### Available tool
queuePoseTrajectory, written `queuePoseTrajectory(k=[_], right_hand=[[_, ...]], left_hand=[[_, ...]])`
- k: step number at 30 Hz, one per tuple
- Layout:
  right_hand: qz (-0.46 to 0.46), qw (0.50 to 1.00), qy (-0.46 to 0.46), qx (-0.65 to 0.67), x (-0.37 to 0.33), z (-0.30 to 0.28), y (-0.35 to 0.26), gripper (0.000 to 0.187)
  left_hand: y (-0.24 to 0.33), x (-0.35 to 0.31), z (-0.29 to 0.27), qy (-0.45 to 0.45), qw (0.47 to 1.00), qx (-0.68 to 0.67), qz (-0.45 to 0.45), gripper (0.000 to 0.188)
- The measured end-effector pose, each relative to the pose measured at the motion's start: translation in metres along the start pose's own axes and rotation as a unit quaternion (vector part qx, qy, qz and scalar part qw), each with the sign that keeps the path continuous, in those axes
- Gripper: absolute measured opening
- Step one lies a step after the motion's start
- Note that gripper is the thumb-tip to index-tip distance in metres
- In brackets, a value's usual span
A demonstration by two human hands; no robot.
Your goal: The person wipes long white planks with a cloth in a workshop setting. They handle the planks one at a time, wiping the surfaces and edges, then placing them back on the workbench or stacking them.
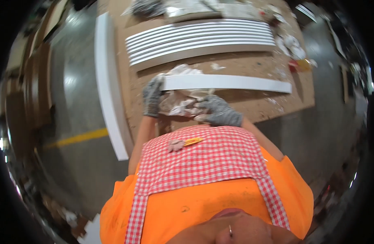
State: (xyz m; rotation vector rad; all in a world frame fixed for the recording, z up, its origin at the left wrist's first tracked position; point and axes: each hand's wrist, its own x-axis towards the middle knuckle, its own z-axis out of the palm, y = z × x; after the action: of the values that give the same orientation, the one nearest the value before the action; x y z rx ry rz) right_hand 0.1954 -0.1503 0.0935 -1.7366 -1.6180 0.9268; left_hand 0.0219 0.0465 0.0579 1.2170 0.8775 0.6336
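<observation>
A long white strip lies crosswise before me, its left end at my left hand, which wears a grey knit glove and is closed on that end. Below and beside the strip is a crumpled off-white rag, bunched up between my hands. My right hand, gloved in grey too, is closed on the rag's right side, just nearer to me than the strip. Some of its fingertips are hidden in the folds.
Several white-edged strips lie side by side across the brown worktable. A long white board runs along its left side. Crumpled white scraps and a yellow-and-red item sit at the right. Brown panels stand far left.
</observation>
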Motion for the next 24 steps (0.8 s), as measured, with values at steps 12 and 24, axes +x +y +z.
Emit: queuePoseTrajectory(k=[12,24], right_hand=[[0.022,0.989,0.087,-0.120,0.031,0.033,-0.014,0.031],[0.006,0.967,0.198,-0.158,0.078,0.010,-0.021,0.036]], left_hand=[[0.014,0.043,-0.010,-0.051,0.994,0.093,0.042,0.032],[0.012,-0.013,0.002,0.031,0.981,-0.117,-0.149,0.028]])
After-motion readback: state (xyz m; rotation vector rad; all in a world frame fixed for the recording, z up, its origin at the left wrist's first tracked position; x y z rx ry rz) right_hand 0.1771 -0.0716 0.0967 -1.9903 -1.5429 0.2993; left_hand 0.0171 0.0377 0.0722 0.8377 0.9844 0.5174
